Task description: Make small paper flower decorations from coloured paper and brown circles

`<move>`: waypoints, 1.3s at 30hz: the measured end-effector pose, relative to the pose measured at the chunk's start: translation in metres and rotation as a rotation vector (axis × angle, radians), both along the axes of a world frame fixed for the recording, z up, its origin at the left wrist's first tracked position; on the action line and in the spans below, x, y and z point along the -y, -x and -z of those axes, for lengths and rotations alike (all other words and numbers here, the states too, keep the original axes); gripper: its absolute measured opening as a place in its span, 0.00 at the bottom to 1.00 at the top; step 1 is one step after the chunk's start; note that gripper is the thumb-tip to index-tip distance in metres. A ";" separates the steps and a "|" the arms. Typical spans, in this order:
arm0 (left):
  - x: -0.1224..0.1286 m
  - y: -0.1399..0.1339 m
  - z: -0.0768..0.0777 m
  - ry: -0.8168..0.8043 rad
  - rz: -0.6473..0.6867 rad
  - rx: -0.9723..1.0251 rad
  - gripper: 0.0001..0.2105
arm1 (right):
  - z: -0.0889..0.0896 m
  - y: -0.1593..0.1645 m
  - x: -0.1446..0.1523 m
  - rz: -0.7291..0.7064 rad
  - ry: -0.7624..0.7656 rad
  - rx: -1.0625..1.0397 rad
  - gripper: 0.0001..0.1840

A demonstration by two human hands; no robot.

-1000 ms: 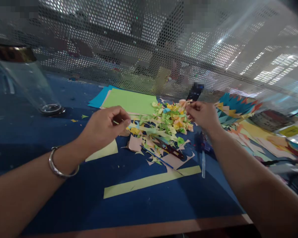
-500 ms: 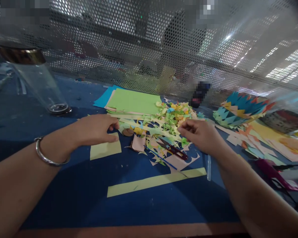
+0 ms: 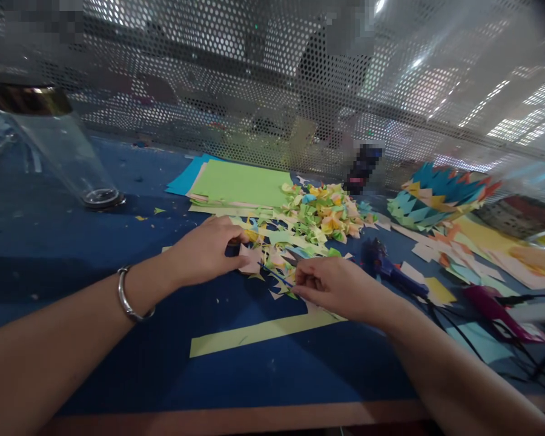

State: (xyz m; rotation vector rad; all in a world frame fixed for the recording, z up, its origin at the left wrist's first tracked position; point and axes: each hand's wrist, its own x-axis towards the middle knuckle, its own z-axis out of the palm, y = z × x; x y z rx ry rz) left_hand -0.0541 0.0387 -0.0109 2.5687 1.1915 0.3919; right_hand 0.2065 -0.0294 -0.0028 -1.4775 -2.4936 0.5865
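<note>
My left hand (image 3: 209, 251), with a silver bangle on the wrist, reaches over the paper scraps. Its thumb and curled fingers stay apart at the left edge of a small pink paper piece (image 3: 252, 259); whether the fingertips press it I cannot tell. My right hand (image 3: 333, 284) is closed in a pinch at a thin blue stick (image 3: 276, 275), whose far end it hides. Red-handled scissors lay among the scraps; my right hand now covers most of them. Below both hands lies a long pale yellow paper strip (image 3: 249, 336).
Folded paper pieces (image 3: 327, 209) are heaped behind my hands, beside green sheets (image 3: 245, 181). A glass bottle (image 3: 68, 151) stands left. At right are a blue glue gun (image 3: 397, 272), a paper-point ring (image 3: 440, 197), a magenta device (image 3: 499, 312) and cables. Mesh panel (image 3: 186, 79) behind.
My left hand has moved right, from the pale yellow square to the pink paper. My right hand has come down and left onto the blue stick, uncovering the glue gun.
</note>
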 end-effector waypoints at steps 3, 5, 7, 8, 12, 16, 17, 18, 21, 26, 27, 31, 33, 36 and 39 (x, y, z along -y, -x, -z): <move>-0.001 0.001 -0.006 0.027 0.000 0.026 0.11 | -0.001 -0.006 -0.003 0.093 -0.053 -0.038 0.06; -0.001 0.003 -0.012 0.069 -0.031 0.092 0.09 | -0.002 -0.009 -0.005 0.158 -0.118 -0.090 0.06; -0.001 0.006 -0.017 0.090 -0.102 0.202 0.08 | -0.001 -0.009 -0.006 0.199 -0.162 -0.151 0.07; -0.001 0.007 -0.019 0.075 -0.156 0.261 0.09 | 0.000 -0.008 -0.007 0.204 -0.172 -0.178 0.07; -0.004 0.009 -0.018 -0.031 -0.359 0.605 0.08 | 0.004 0.007 -0.008 0.113 -0.222 -0.174 0.07; -0.009 0.005 -0.013 0.064 -0.363 1.083 0.06 | 0.004 0.029 -0.015 -0.021 -0.297 -0.059 0.08; -0.010 0.005 -0.011 0.089 -0.355 1.128 0.06 | 0.004 0.036 -0.019 -0.042 -0.309 -0.039 0.08; -0.010 0.004 -0.011 0.112 -0.350 1.147 0.06 | 0.003 0.042 -0.024 -0.055 -0.320 -0.021 0.08; -0.010 0.003 -0.008 0.184 -0.367 1.151 0.06 | 0.004 0.064 -0.044 -0.087 -0.385 0.081 0.06; -0.010 0.005 -0.006 0.253 -0.399 1.137 0.07 | 0.011 0.098 -0.075 -0.113 -0.460 0.196 0.13; -0.011 0.005 -0.005 0.265 -0.401 1.140 0.07 | 0.013 0.102 -0.079 -0.120 -0.468 0.204 0.14; -0.011 0.006 -0.004 0.304 -0.392 1.182 0.08 | 0.015 0.105 -0.083 -0.107 -0.504 0.205 0.15; -0.011 0.006 -0.003 0.332 -0.366 1.231 0.08 | 0.013 0.099 -0.079 -0.083 -0.527 0.185 0.17; -0.008 0.003 -0.001 0.383 -0.360 1.254 0.09 | 0.006 0.085 -0.066 -0.069 -0.521 -0.010 0.14; 0.002 -0.003 -0.001 0.447 -0.359 1.206 0.09 | -0.001 0.069 -0.049 -0.032 -0.434 -0.315 0.12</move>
